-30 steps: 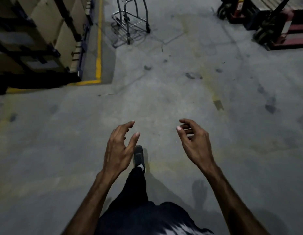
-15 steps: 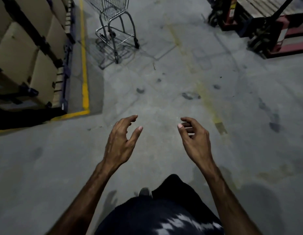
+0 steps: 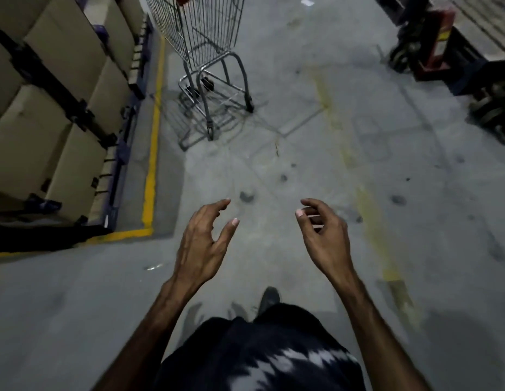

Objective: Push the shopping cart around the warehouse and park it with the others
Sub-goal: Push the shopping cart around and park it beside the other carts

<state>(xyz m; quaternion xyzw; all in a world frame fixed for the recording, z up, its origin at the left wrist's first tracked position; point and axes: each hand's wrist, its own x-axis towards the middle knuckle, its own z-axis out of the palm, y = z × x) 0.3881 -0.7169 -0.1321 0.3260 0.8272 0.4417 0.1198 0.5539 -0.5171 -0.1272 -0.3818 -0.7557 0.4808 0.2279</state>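
Observation:
A grey wire shopping cart (image 3: pixel 201 38) stands on the concrete floor ahead and slightly left, its basket cut off by the top edge and its handle out of view. My left hand (image 3: pixel 201 244) and my right hand (image 3: pixel 324 235) are stretched out in front of me, well short of the cart. Both hold nothing, with fingers loosely curled and thumbs apart from them. Neither touches the cart.
Stacked cardboard boxes (image 3: pixel 42 108) on a dark rack line the left, bordered by a yellow floor line (image 3: pixel 152 165). A red pallet jack (image 3: pixel 432 43) and wooden pallets sit at the upper right. My dark-clothed legs and a shoe (image 3: pixel 269 299) show below.
The cart has come much closer and larger in view as I walk toward it. My hands keep the same raised, loosely curled pose.

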